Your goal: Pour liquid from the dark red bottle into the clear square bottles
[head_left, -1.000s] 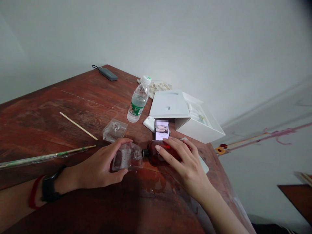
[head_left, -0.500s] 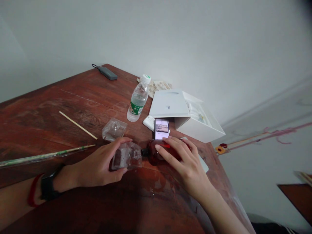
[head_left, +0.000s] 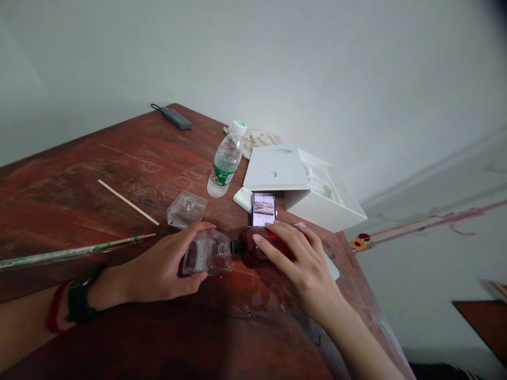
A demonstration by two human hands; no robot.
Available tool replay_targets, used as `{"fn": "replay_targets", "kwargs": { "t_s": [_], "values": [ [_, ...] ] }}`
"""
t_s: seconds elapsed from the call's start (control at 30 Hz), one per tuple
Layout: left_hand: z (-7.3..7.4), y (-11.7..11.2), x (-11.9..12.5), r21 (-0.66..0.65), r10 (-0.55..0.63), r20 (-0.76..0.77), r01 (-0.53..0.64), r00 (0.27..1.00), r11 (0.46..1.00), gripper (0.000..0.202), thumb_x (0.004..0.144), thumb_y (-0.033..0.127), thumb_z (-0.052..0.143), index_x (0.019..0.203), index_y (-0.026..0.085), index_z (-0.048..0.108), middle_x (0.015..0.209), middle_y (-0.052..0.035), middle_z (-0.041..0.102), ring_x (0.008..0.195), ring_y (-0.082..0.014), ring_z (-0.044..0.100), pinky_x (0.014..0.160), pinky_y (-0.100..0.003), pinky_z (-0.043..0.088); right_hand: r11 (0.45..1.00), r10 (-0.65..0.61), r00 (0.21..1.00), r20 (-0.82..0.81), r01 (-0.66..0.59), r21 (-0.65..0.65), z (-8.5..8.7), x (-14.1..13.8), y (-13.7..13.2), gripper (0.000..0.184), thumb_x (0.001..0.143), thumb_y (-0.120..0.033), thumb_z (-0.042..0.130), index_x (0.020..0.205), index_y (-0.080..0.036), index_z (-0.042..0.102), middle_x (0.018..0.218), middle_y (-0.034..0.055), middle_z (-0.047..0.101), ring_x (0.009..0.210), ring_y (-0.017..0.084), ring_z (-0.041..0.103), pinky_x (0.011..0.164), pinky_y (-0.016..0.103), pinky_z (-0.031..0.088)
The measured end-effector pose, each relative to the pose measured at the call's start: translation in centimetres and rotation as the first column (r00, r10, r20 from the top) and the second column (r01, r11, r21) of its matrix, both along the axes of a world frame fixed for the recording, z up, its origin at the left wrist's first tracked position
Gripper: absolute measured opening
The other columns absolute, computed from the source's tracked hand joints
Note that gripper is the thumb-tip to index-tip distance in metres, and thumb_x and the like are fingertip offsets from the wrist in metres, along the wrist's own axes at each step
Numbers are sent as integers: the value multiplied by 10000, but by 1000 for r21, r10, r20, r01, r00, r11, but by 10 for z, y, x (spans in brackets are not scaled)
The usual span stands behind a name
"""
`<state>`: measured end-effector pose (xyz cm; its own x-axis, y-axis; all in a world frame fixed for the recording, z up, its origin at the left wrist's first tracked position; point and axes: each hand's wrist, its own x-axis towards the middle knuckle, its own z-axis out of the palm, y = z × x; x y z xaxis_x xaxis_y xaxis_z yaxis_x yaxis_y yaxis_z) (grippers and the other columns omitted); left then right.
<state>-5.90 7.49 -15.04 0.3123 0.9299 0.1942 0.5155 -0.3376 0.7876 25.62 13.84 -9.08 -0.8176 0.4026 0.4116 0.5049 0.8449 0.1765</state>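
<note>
Well, the left hand clasps a clear container on the table, right hand curled over a lying red-brown bottle, black neck just beside it: lined up, seemingly; what's left I can't tell

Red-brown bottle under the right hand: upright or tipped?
Tipped: the red-brown bottle is sideways under the right hand, its black neck pointing at the clear container in the left hand.

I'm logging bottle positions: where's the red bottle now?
In the head view, the red bottle is on its side under the right hand, right of centre, its black neck facing the clear container in the left hand.
</note>
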Motion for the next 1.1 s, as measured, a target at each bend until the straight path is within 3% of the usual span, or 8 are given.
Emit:
{"fn": "replay_targets", "kwargs": {
  "t_s": [0.17, 0.47, 0.77, 1.1],
  "values": [
    [-1, 0, 0, -17, -13, 9, 14, 1000, 1000, 713, 929, 360, 665, 1567, 211, 386, 1494, -177, 678, 1249, -350, 744, 1023, -452, 628, 1000, 6, 1000, 5, -6, 1, 1, 0, 0, 468, 1104, -110, 529, 1544, -251, 597, 1456, 183, 690, 1378, 332, 632, 1142, 553, 418],
    [1, 0, 1, -11, 12, 14, -12, 1000, 1000, 713, 915, 350, 677, 1560, 203, 411, 1517, -180, 664, 1298, -371, 719, 1074, -477, 610, 1000, 6, 1000, 11, -6, -3, 1, 0, 0, 482, 1102, -103, 526, 1553, -259, 587, 1459, 176, 689, 1389, 331, 622, 1146, 559, 417],
    [0, 1, 1, -16, -21, 16, 21, 1000, 1000, 714, 925, 343, 671, 1564, 202, 384, 1506, -183, 661, 1262, -366, 732, 1003, -459, 628, 1000, 3, 1000, 17, -3, -11, 2, 1, 0, 474, 1114, -110, 507, 1557, -259, 586, 1454, 181, 686, 1376, 333, 625, 1144, 557, 407],
    [3, -1, 2, -38, -10, 50, 12, 999, 999, 688, 936, 331, 670, 1552, 209, 388, 1519, -171, 654, 1284, -349, 720, 1027, -446, 614, 1000, 8, 999, 32, -8, 13, 3, 1, 0, 504, 1107, -76, 508, 1571, -262, 569, 1469, 187, 670, 1405, 346, 599, 1154, 575, 383]
  ]
}}
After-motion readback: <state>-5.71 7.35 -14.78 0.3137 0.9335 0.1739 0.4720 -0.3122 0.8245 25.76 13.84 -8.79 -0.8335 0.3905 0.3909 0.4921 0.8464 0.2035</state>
